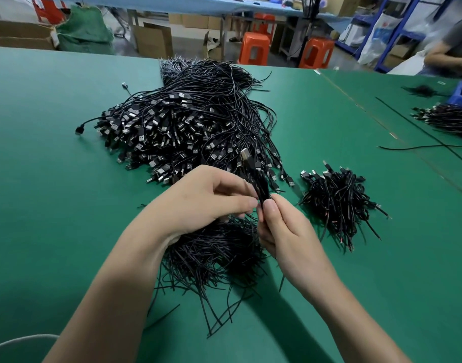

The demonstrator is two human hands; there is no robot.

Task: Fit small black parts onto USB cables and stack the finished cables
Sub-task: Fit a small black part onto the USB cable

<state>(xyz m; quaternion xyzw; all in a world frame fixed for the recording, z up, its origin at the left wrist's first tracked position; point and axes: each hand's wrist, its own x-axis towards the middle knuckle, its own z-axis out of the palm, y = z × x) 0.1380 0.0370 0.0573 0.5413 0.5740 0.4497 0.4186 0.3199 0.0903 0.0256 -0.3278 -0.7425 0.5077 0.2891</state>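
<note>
Both hands meet over the middle of the green desk (pixel 54 179), and a single USB cable (pixel 261 189) stands up between them, its metal plug pointing up and away from the person. The left hand (pixel 211 197) pinches the cable with thumb and forefinger, other fingers curled in. The right hand (pixel 285 231) grips it from below, thumb pressed along the black cord. That upright, two-handed hold looks like a fitting grip: one hand steadies while the other works the small black part on, though the part itself is too small and dark to make out here.

Just behind the hands sprawls the big heap of cables (pixel 185 132), plugs fanned toward the person, probably so the next one is an easy reach. Bare wire tails (pixel 219 252) spread on the desk under the wrists. To the right, just beside the heap but apart from it, sits a smaller pile (pixel 337 200), likely the finished stack, kept separate so done and undone don't mix. The job looks early, judging by the heaps.
</note>
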